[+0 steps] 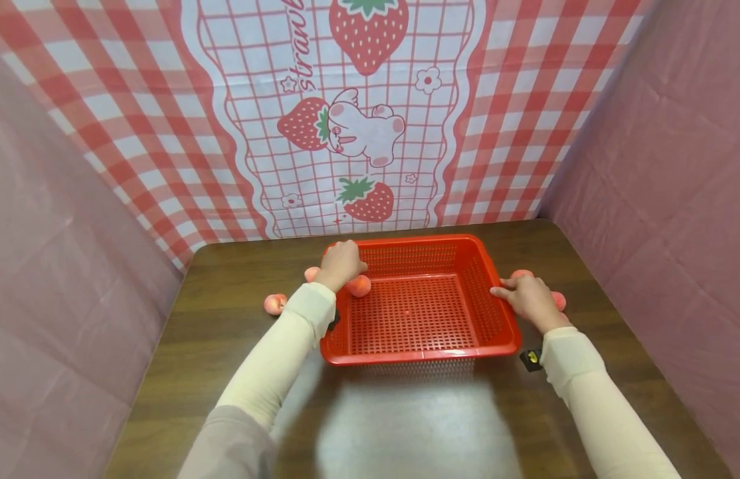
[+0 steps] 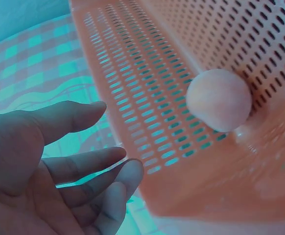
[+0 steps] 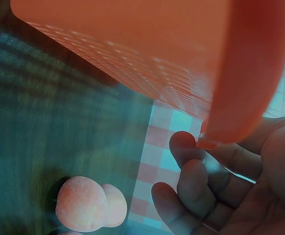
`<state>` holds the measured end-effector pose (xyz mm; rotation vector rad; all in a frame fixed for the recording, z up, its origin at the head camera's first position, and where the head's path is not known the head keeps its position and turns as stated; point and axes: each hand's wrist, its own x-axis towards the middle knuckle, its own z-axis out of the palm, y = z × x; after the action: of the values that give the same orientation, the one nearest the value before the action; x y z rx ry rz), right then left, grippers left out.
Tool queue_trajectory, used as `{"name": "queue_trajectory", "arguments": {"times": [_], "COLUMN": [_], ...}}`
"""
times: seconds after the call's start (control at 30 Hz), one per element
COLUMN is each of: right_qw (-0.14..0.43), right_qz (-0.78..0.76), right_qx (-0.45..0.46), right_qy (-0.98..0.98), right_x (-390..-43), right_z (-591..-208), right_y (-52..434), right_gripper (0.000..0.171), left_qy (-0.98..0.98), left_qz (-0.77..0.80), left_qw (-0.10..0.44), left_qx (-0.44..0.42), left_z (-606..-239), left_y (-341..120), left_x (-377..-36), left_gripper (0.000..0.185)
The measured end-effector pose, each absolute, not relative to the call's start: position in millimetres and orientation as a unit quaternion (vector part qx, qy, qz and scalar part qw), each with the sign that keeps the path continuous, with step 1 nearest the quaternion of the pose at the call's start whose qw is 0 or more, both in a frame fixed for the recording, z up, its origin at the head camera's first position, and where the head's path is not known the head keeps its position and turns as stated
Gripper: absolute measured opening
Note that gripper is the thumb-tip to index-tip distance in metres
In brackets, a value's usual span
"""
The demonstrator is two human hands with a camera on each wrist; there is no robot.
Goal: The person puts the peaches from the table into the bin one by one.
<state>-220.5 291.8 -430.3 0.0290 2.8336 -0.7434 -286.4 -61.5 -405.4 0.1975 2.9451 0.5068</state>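
Basket [image 1: 405,356]: red, rectangular, perforated; open side up. One peach [image 1: 360,287], round, pink-orange, rests inside at the left end. Other peaches [image 1: 274,305] lie outside, beyond the left and right ends.

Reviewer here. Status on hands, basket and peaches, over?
Left hand empty, at basket. Right hand grips right rim. One peach visible inside. Other peaches outside, both sides.

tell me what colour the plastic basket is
The plastic basket is bright red, shown best in the head view.
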Motion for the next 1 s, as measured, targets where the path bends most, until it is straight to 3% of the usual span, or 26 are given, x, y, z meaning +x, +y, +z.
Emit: {"name": "queue_trajectory", "arguments": {"times": [0.17,0.37,0.6,1.0], "right_qw": [0.105,0.094,0.099,0.093], "right_qz": [-0.261,-0.248,-0.252,-0.243], "right_qx": [0.008,0.005,0.004,0.001], "right_qy": [0.960,0.964,0.963,0.966], "right_x": [-221,-221,-220,-220], "right_z": [-430,-430,-432,-432], "right_y": [292,292,292,292], "right_gripper": [0.057,0.056,0.056,0.057], "left_qy": [0.976,0.977,0.975,0.974], "left_qz": [0.194,0.193,0.203,0.211], "left_qw": [0.083,0.082,0.090,0.087], "left_qx": [0.053,0.038,0.022,-0.004], "left_z": [-396,-391,-388,-389], "left_y": [-71,-87,-108,-144], "left_x": [-285,-285,-282,-280], "left_gripper": [0.031,0.024,0.043,0.044]}}
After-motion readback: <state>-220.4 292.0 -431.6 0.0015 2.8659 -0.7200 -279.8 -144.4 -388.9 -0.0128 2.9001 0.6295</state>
